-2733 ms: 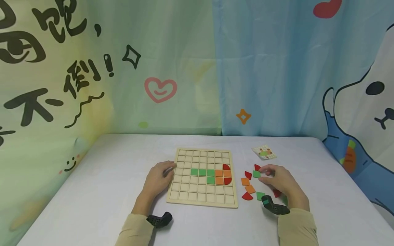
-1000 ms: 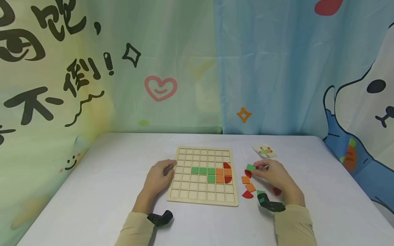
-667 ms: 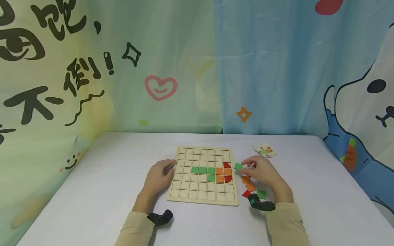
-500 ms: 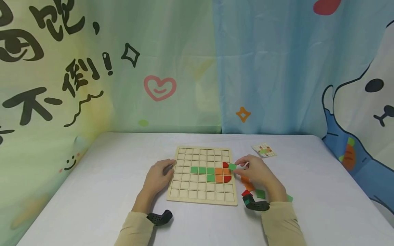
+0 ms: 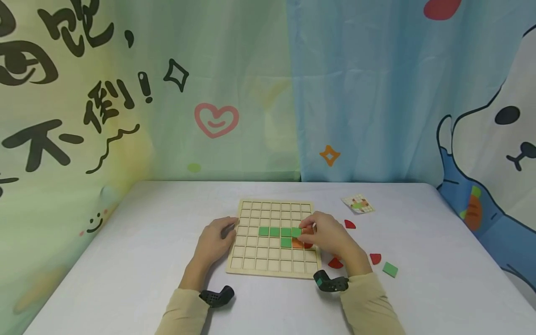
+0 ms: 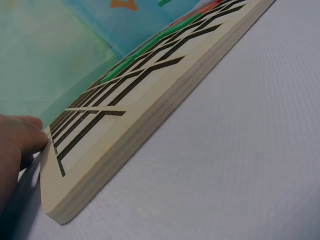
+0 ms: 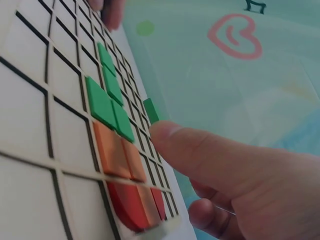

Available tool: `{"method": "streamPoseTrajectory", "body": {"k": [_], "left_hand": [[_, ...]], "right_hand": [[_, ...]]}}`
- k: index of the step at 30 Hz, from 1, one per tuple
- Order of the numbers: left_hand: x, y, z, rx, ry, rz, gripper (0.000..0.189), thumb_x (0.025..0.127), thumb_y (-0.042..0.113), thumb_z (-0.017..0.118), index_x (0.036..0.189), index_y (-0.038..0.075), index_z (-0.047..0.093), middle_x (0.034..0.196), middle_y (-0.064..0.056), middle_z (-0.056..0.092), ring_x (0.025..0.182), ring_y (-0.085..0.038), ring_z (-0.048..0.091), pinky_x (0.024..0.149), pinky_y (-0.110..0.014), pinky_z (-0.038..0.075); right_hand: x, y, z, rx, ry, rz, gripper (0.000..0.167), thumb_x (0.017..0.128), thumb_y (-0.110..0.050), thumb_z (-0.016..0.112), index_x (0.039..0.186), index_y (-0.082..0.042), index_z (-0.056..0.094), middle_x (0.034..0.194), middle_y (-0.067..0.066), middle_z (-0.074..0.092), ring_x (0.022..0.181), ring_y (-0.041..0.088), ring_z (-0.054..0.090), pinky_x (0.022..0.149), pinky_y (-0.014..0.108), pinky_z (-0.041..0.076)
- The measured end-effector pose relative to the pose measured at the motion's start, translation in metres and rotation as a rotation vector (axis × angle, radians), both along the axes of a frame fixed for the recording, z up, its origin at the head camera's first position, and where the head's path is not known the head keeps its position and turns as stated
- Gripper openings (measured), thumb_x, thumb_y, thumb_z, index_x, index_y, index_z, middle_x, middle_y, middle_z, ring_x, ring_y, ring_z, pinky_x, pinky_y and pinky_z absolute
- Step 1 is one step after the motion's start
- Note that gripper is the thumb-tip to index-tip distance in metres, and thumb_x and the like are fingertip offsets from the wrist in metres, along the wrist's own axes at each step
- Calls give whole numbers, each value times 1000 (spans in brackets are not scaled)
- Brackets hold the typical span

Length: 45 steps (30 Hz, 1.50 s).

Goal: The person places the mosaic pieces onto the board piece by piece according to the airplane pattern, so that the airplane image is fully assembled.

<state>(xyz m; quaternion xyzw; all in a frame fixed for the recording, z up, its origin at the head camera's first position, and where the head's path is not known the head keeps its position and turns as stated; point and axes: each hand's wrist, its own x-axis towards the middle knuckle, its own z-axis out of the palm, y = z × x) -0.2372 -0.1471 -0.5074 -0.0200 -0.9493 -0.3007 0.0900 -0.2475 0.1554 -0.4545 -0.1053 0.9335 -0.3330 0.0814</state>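
Note:
My right hand [image 5: 331, 235] pinches a green square tile [image 7: 151, 110] between thumb and fingers. In the right wrist view this tile is tilted above the board's surface. Below is the wooden grid board [image 5: 255, 267], where green tiles [image 5: 274, 231] form a row with another [image 5: 286, 242] under its right end. Orange square tiles [image 7: 111, 150] and red rounded tiles [image 7: 127, 202] sit in cells at the board's right side, partly covered by my right hand in the head view. My left hand [image 5: 214, 242] touches the board's left edge with relaxed fingers.
Loose red quarter-round tiles [image 5: 375, 258] and a green square tile [image 5: 390, 269] lie right of the board on the white tabletop [image 5: 439, 232]. My right forearm hides other loose pieces. A small pattern card [image 5: 358, 204] lies at the back right.
My right hand has picked the green square tile from the loose pieces and carried it left over the board. My left hand has stayed at the board's edge.

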Motion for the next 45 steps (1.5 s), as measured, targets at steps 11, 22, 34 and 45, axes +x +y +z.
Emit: {"method": "streamPoseTrajectory", "body": {"k": [11, 22, 34, 45], "left_hand": [[-1, 0, -1, -4, 6, -7, 37, 90, 26, 58, 126, 17, 62, 132, -6, 59, 129, -26, 50, 110, -45, 39], [0, -1, -1, 2, -2, -8, 37, 90, 26, 58, 126, 18, 61, 133, -5, 59, 129, -26, 50, 111, -45, 38], [-1, 0, -1, 14, 17, -17, 37, 89, 26, 59, 125, 18, 62, 132, -5, 59, 129, -26, 50, 111, -46, 38], [0, 0, 0, -9, 10, -9, 37, 90, 26, 59, 126, 18, 61, 133, -5, 59, 129, -26, 50, 110, -46, 39]], "right_hand": [[7, -24, 0, 60, 90, 84, 26, 75, -31, 80, 97, -20, 71, 90, -8, 59, 80, 8, 55, 71, 27, 49], [12, -40, -4, 112, 125, 105, 24, 74, -32, 81, 94, -24, 72, 88, -10, 56, 78, 6, 53, 69, 25, 47], [12, -46, -9, 161, 163, 109, 22, 75, -33, 79, 94, -25, 72, 87, -12, 57, 78, 5, 52, 69, 25, 48], [13, -48, -11, 181, 185, 120, 19, 76, -32, 78, 93, -25, 72, 86, -12, 56, 79, 4, 52, 70, 25, 47]]}}
